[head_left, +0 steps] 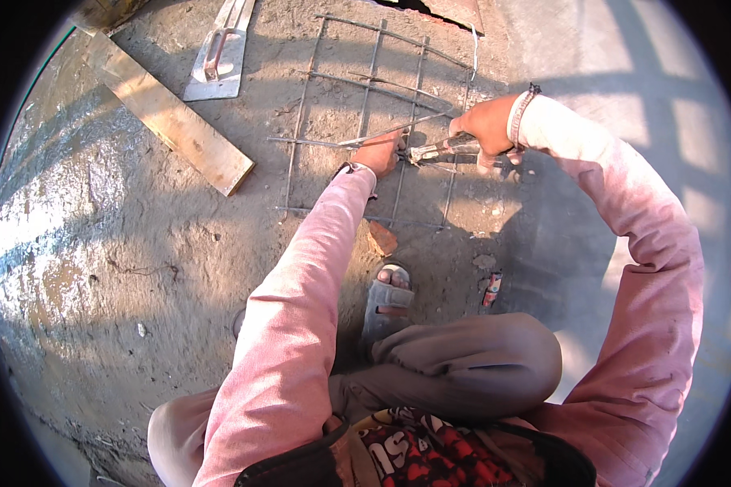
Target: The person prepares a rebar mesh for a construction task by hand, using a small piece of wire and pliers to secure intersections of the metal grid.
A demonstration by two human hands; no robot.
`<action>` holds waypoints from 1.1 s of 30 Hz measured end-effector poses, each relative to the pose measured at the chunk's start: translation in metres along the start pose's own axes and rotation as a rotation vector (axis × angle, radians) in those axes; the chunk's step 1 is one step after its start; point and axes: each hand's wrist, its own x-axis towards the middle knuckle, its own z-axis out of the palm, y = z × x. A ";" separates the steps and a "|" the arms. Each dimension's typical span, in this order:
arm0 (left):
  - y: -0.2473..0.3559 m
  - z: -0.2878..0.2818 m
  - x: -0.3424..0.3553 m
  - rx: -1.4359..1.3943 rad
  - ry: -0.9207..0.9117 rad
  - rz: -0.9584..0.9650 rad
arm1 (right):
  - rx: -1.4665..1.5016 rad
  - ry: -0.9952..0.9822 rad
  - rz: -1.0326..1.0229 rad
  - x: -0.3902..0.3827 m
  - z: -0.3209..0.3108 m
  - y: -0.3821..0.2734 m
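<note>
- Fingers of the right hand (491, 123) are wrapped round the handles of a pincer-like tool, its head aimed at the left fingers. Those of the left hand (379, 154) are bent in at a bar crossing; whether they pinch metal or merely press on it, I cannot tell.
- Beneath both sets of fingers lies the metal bar grid (369, 86), flat on the ground (179, 312). Most of it spreads beyond the left fingers, with its near edge on the body side of them.
- Left of the left fingers and well apart, a wooden plank (170, 114) lies aslant.
- Beyond the left fingers and off to their left is a flat steel trowel (226, 83) with a looped handle.
- Between the two sets of fingers, the pincer-like tool (435, 148) reaches the crossing. I judge the step to be working that joint; the next move calls for a steady left hold and a firm squeeze or twist from the right. Any tie wire is too small to make out.
- Bodyward of the left fingers, near the grid's edge, sits a brick fragment (382, 239).
- Bodyward of the right fingers, well apart, lies a small red-and-pale cylinder (491, 288).
</note>
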 end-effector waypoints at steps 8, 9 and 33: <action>0.006 0.005 0.008 -0.044 -0.004 0.012 | -1.030 0.813 -0.390 0.008 0.016 0.019; 0.006 0.005 0.008 -0.040 -0.007 0.015 | -1.065 0.798 -0.420 0.009 0.015 0.021; 0.010 0.001 0.005 -0.030 0.023 -0.012 | -0.604 0.499 -0.299 0.003 0.024 0.030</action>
